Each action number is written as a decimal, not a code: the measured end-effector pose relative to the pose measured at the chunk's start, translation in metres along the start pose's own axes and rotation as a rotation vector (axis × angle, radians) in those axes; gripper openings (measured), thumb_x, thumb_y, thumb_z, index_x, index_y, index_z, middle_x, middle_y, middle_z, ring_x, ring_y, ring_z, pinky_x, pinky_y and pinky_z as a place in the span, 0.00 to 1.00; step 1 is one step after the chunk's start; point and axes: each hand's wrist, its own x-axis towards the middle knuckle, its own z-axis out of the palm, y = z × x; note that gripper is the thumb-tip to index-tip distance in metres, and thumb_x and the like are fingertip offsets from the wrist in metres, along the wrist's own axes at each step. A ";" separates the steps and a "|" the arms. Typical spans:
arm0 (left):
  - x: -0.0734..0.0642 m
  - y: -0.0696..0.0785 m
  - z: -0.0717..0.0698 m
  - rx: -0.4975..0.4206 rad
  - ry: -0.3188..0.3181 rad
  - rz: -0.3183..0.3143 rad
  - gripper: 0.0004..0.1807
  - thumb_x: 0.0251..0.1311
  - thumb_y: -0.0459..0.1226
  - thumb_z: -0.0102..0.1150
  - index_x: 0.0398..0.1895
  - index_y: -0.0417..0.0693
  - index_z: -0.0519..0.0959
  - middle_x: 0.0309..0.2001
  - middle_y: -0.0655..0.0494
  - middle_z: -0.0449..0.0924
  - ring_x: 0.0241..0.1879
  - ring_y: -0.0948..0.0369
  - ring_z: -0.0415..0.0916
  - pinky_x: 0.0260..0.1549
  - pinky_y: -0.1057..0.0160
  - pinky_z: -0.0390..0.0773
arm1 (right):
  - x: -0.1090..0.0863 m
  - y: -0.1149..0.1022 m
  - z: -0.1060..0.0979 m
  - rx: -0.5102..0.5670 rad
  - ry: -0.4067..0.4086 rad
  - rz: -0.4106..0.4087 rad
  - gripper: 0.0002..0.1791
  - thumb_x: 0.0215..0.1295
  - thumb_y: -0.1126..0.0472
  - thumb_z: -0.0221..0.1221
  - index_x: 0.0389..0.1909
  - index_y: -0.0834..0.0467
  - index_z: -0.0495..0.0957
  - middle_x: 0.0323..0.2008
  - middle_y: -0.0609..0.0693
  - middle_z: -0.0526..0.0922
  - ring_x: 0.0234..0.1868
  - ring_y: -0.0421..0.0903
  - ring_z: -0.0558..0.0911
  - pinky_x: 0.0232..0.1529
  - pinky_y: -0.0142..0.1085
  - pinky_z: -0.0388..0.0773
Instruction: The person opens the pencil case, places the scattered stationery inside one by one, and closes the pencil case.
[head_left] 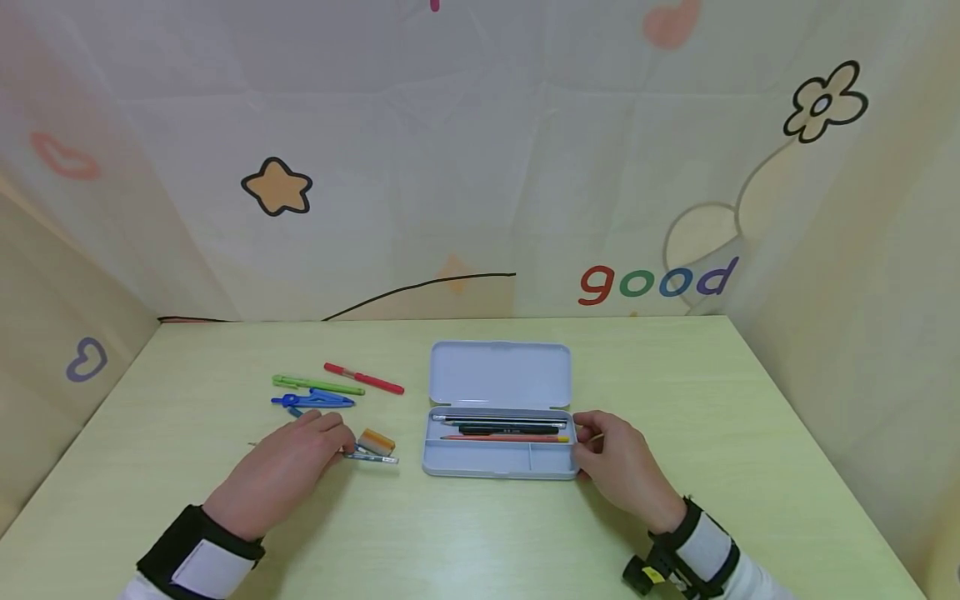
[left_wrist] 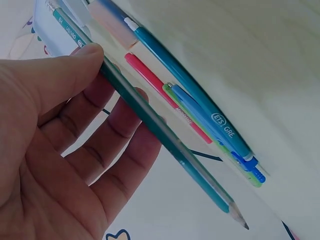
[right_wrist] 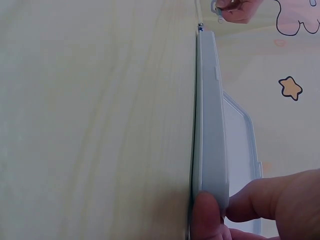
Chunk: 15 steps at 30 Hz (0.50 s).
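Note:
My left hand [head_left: 288, 471] holds a green pencil [left_wrist: 165, 135] between thumb and fingers. Its sharpened tip points away to the lower right in the left wrist view. Just past that hand lies an orange block, likely an eraser [head_left: 377, 440], and a teal pen [left_wrist: 187, 82] lettered "ETS GRE". At the right end of an open, pale blue pencil case [head_left: 480, 462], my right hand [head_left: 628, 467] grips the edge with thumb and fingers. Inside the case's back compartment lie several pencils, among them a red one [head_left: 495, 437] and black ones [head_left: 510, 430].
Behind my left hand lie a blue compass-like tool [head_left: 322, 399], a light green pen [head_left: 322, 385] and a red pen [head_left: 363, 378]. The case lid [head_left: 500, 375] stands raised at the back. A printed curtain [head_left: 480, 167] hangs behind the wooden table [head_left: 480, 542].

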 end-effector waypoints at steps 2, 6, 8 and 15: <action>0.001 0.002 -0.002 -0.001 0.005 -0.003 0.08 0.63 0.30 0.75 0.40 0.51 0.86 0.43 0.58 0.84 0.49 0.55 0.80 0.50 0.54 0.85 | 0.000 0.000 0.000 -0.003 0.001 -0.002 0.22 0.68 0.74 0.60 0.63 0.71 0.76 0.42 0.56 0.80 0.37 0.48 0.80 0.31 0.34 0.85; 0.003 0.005 -0.005 -0.008 -0.010 -0.030 0.09 0.62 0.31 0.75 0.42 0.50 0.86 0.45 0.57 0.84 0.52 0.54 0.81 0.54 0.52 0.84 | 0.000 0.000 0.000 -0.009 0.003 -0.009 0.22 0.68 0.73 0.60 0.63 0.71 0.76 0.42 0.56 0.79 0.37 0.48 0.80 0.31 0.34 0.85; 0.004 0.007 -0.006 -0.011 -0.022 -0.042 0.10 0.62 0.32 0.76 0.43 0.50 0.86 0.46 0.57 0.85 0.54 0.53 0.81 0.56 0.51 0.83 | 0.000 0.000 0.000 -0.011 0.002 -0.012 0.22 0.68 0.73 0.60 0.63 0.71 0.76 0.42 0.56 0.79 0.36 0.47 0.80 0.31 0.33 0.85; 0.007 0.013 -0.010 0.009 0.007 -0.022 0.11 0.60 0.31 0.77 0.43 0.49 0.86 0.44 0.57 0.84 0.50 0.56 0.80 0.53 0.54 0.84 | 0.000 0.000 0.000 0.000 0.001 -0.007 0.22 0.68 0.74 0.59 0.62 0.71 0.76 0.42 0.56 0.80 0.37 0.48 0.81 0.31 0.34 0.85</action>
